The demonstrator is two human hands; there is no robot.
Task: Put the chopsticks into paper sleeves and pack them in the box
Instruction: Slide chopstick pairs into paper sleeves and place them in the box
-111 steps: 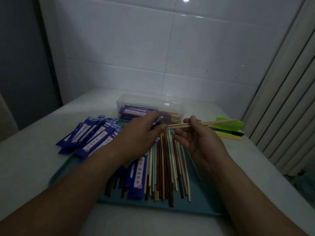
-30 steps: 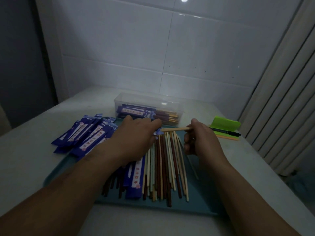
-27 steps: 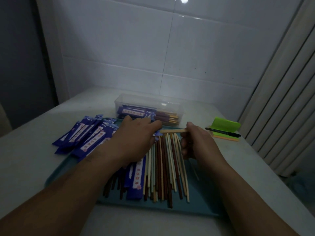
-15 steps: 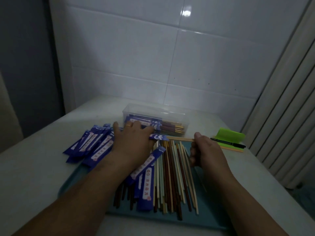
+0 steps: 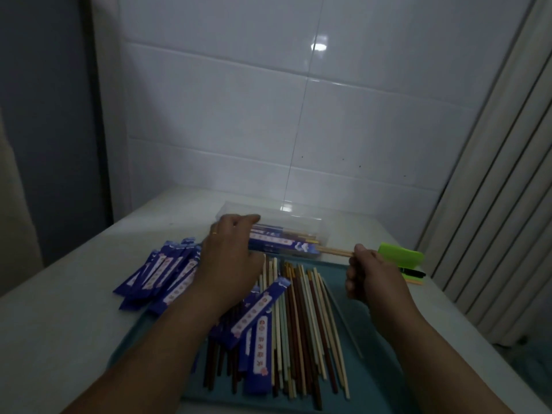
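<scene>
My left hand [image 5: 231,258] grips the left end of a blue paper sleeve [image 5: 283,245] with a pair of pale chopsticks [image 5: 334,251] sticking out of its right end. My right hand [image 5: 369,274] pinches the bare tips of that pair. The sleeved pair hangs level just in front of the clear plastic box [image 5: 298,218], which holds several sleeved pairs. Loose chopsticks [image 5: 304,318] in brown, cream and pale green lie on the teal tray [image 5: 373,380]. Empty blue sleeves [image 5: 161,273] are piled left of the tray.
A green notepad [image 5: 400,257] with a black pen [image 5: 413,273] lies at the right on the white table [image 5: 59,324]. A white tiled wall stands behind the box, and a ribbed panel rises on the right. Two blue sleeves [image 5: 260,306] lie across the loose chopsticks.
The chopsticks have slid further into the sleeve. Both hands have carried the sleeved pair away from me, up to the box's front. My view has tilted upward.
</scene>
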